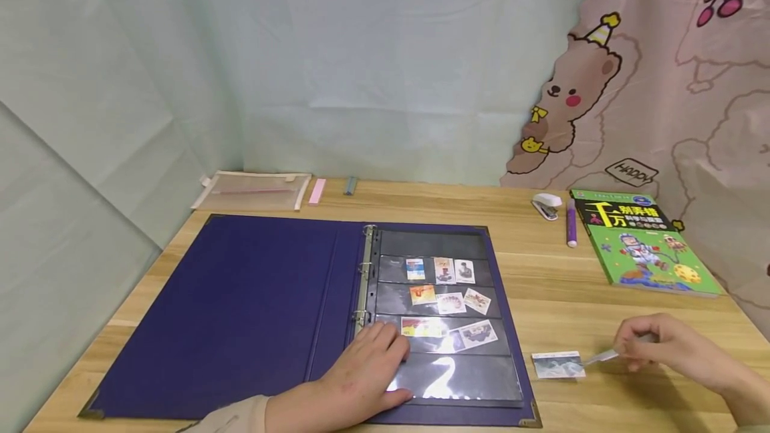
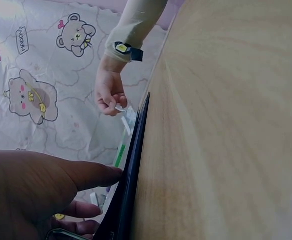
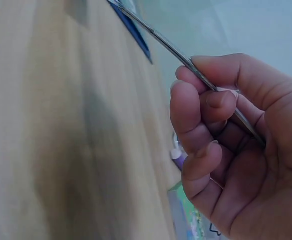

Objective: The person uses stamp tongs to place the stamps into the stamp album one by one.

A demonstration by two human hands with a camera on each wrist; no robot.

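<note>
My left hand [image 1: 363, 379] rests on the open navy stamp album [image 1: 252, 313], its fingers over the inner edge of the black pocket page [image 1: 436, 244] by the metal rings. Several stamps [image 1: 451, 303] sit in the page's middle rows; the bottom pocket [image 1: 454, 379] shows glare. To the right of the album, my right hand [image 1: 674, 349] holds slim metal tweezers [image 3: 178, 54] between thumb and fingers. Their tip meets the right end of a grey-green stamp [image 1: 557, 365]. Whether that stamp touches the table is hard to tell.
A green book [image 1: 656, 252], a purple marker [image 1: 571, 224] and a white stapler [image 1: 547, 206] lie at the back right. Along the back left are a zip pouch [image 1: 255, 191], a pink strip [image 1: 317, 192] and a small blue-grey piece [image 1: 350, 186]. Curtains hang behind the table.
</note>
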